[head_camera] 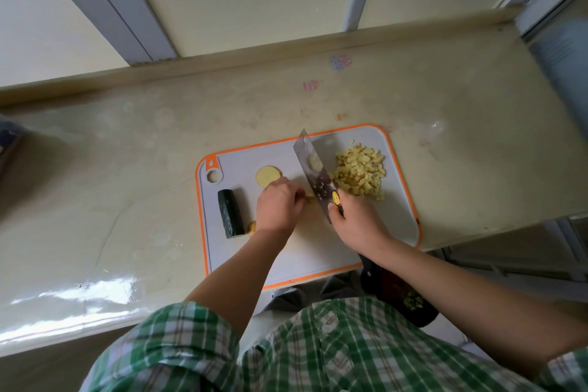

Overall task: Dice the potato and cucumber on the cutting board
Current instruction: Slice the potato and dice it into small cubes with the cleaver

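Grey cutting board point(397, 219) with orange rim, on beige table point(127, 169). Right hand point(356, 223) grips cleaver point(318, 181) by its handle, blade tilted, tip toward the far edge. Left hand point(280, 204), fingers curled, holds down potato strips point(310, 199) just left of the blade. Diced potato pile point(361, 172) right of blade. Round potato slice point(269, 176) beyond left hand. Dark cucumber piece point(229, 213) lies whole at board's left side.

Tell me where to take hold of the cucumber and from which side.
Take the cucumber across its middle, coming from above, thumb and fingers on its long rounded flanks. It lies flat on the board, ends pointing near and far, so the flanks are free; a potato piece crowds only the near end.
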The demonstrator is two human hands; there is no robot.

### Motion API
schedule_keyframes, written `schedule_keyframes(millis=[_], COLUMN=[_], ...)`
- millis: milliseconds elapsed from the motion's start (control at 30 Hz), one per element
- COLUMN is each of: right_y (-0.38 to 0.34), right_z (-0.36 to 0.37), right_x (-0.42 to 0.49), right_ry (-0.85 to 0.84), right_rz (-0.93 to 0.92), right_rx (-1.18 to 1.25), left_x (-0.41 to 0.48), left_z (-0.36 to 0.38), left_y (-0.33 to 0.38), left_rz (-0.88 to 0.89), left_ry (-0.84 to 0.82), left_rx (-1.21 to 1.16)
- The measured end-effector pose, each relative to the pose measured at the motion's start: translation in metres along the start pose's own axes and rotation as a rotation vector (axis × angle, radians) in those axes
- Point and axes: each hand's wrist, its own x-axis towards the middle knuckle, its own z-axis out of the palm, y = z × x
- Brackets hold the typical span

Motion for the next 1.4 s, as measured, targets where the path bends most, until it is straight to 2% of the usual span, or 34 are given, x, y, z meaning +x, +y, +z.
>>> schedule_keyframes(millis=[300, 933, 1233, 1400], right_y=[-0.003, -0.003, 0.015, 0.032], right_z=[0.007, 0.019, -0.032, -0.045], right_x=[-0.006, 0.008, 0.023, 0.017], right_ry=[-0.034, 0.011, 0.111, 0.124], right_rz=[0.003, -0.014, 0.107, 0.169], right_rx=[-0.059, 0.015, 0.431, 0.543], left_x=[0.003, 0.004, 0.004, 0.011], left_z=[0.002, 0.001, -0.006, -0.007], left_y=[0.005, 0.005, 0.009, 0.019], left_rz=[-0.015, -0.003, -0.037, 0.077], left_ry=[-0.001, -0.026, 0.006, 0.036], left_rx=[0.019, 0.044, 0.060, 0.049])
